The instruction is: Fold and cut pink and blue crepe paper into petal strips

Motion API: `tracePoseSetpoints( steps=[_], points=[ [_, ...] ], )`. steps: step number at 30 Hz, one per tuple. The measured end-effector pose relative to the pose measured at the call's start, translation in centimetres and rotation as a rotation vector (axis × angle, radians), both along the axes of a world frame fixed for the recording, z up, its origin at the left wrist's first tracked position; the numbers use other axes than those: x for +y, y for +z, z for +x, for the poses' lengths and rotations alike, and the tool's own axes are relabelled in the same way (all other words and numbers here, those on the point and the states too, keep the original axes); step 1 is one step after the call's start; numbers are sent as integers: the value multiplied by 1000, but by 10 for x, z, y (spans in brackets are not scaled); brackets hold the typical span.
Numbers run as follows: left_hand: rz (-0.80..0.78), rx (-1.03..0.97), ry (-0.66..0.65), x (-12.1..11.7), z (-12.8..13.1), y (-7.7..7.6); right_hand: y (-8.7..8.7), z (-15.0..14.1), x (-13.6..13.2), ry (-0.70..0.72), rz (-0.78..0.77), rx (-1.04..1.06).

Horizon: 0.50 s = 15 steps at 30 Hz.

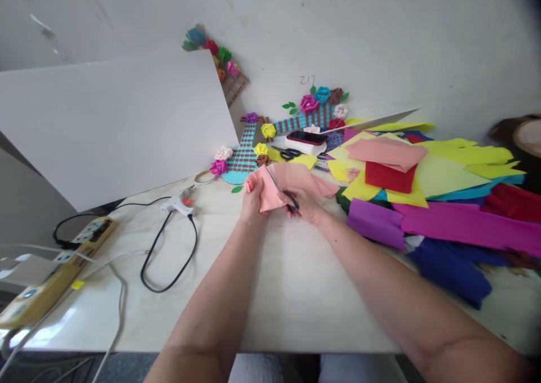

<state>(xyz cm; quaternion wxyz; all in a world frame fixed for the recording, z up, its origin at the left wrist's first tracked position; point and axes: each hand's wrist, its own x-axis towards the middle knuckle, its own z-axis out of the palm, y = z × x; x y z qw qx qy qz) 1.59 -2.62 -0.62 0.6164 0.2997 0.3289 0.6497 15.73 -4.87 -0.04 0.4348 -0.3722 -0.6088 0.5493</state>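
My left hand [252, 201] pinches the near edge of a folded sheet of pink crepe paper [291, 181] that lies on the white table [262, 293]. My right hand [305, 204] grips black-handled scissors [282, 190], whose blades point up and left into the pink paper. Both hands meet at the middle of the table, just in front of a paper guitar craft [244, 157] decorated with small paper flowers.
A heap of coloured crepe sheets [426, 203] covers the right side. A glue gun [180, 203] with a black cord [169, 259] and a yellow power strip [59, 265] lie left. A white board [110, 124] leans behind. A phone [307, 137] rests on a white box; a second pair of scissors [291, 154] lies nearby.
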Motion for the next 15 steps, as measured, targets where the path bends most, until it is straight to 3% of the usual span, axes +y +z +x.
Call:
tracePoseSetpoints(
  steps=[15],
  points=[
    [-27,-10,6,-2,1,1,-1,-1,2,-8,7,-18]
  ],
)
